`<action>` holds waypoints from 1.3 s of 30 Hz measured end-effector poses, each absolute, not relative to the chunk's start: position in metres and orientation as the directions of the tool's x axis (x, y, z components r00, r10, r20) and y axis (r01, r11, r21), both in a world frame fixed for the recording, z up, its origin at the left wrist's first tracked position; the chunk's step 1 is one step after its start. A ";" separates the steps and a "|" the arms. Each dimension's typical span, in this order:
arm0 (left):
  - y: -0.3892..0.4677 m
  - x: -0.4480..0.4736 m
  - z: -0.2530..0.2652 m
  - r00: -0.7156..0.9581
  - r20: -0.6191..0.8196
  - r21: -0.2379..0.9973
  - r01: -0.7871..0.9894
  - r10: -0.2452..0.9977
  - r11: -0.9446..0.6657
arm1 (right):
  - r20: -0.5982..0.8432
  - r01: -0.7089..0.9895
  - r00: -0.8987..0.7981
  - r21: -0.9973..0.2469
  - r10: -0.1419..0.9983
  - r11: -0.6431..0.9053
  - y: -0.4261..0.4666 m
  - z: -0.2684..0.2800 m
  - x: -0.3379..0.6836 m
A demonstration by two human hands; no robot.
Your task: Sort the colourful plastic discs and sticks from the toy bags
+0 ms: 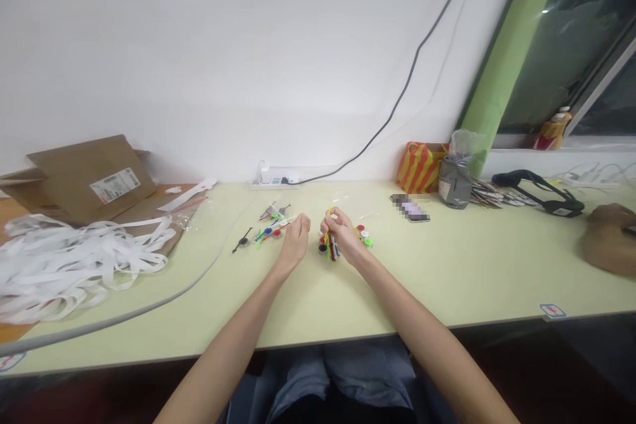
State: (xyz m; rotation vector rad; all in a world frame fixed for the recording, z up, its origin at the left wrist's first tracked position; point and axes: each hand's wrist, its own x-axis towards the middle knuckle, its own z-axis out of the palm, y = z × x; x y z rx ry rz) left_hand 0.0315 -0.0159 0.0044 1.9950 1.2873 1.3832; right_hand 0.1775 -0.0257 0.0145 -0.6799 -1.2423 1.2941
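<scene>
My right hand (344, 233) is closed in a pinch on a bundle of thin coloured strips (332, 250). A yellow end sticks up above its fingertips, and the other strips hang down below them. Small round discs in red, white and green (366, 234) show beside this hand, and a black disc (322, 249) lies to its left. My left hand (296, 238) is closed a short way to the left; whatever its fingers hold is hidden. By it lie several loose strip pieces with round discs (268, 232), among them a black one (243, 242).
On the left lie a heap of white ribbon (84, 265), an opened cardboard box (94, 175) and a grey cable (163, 303). A power strip (275, 177) sits against the wall. A phone (410, 208), a striped bag (421, 167), a grey bag (455, 180) and a black headband (539, 192) are on the right.
</scene>
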 end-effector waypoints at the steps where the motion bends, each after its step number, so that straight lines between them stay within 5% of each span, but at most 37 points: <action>1: -0.012 0.028 0.004 0.094 0.521 0.737 0.453 0.848 -0.503 | 0.291 -0.329 -0.129 -0.914 0.948 0.236 -0.024 0.015 0.181; 7: 0.008 0.015 -0.003 0.078 0.499 0.803 0.332 0.863 -0.495 | 0.196 -0.260 0.220 -0.933 0.956 0.251 -0.011 0.009 0.192; 12: 0.015 0.010 -0.012 0.096 0.465 0.760 0.466 0.880 -0.453 | 0.182 -0.260 0.320 -0.927 0.930 0.270 -0.008 0.007 0.194; 39: 0.027 0.013 -0.026 0.127 0.419 0.616 0.688 0.899 -0.384 | 0.210 -0.189 0.339 -0.940 0.917 0.285 -0.003 0.006 0.197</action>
